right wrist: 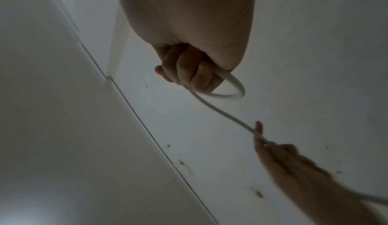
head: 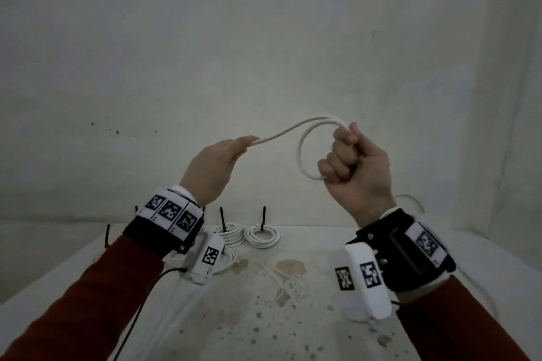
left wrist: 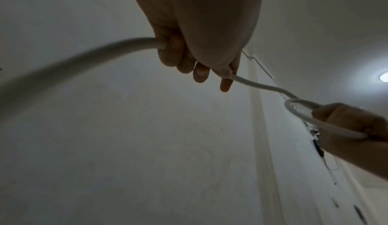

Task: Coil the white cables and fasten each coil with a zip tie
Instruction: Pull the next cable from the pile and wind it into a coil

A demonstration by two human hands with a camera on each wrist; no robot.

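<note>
Both hands are raised above the table with one white cable (head: 289, 129) between them. My right hand (head: 352, 161) is a fist round a small loop of that cable (head: 303, 157), also seen as the loop (right wrist: 235, 89) below the curled fingers (right wrist: 189, 72). My left hand (head: 218, 165) grips the straight run, thumb and fingers curled on the cable (left wrist: 262, 85); the free length (left wrist: 73, 62) trails off left. On the table lie coiled white cables (head: 262, 235) fastened with black zip ties (head: 264, 218), and loose white zip ties (head: 289, 278).
The white table (head: 249, 331) is stained and spotted. More coils (head: 231, 233) lie behind my left wrist, partly hidden. A plain wall stands close behind. A black wire (head: 137, 308) hangs from the left wrist camera.
</note>
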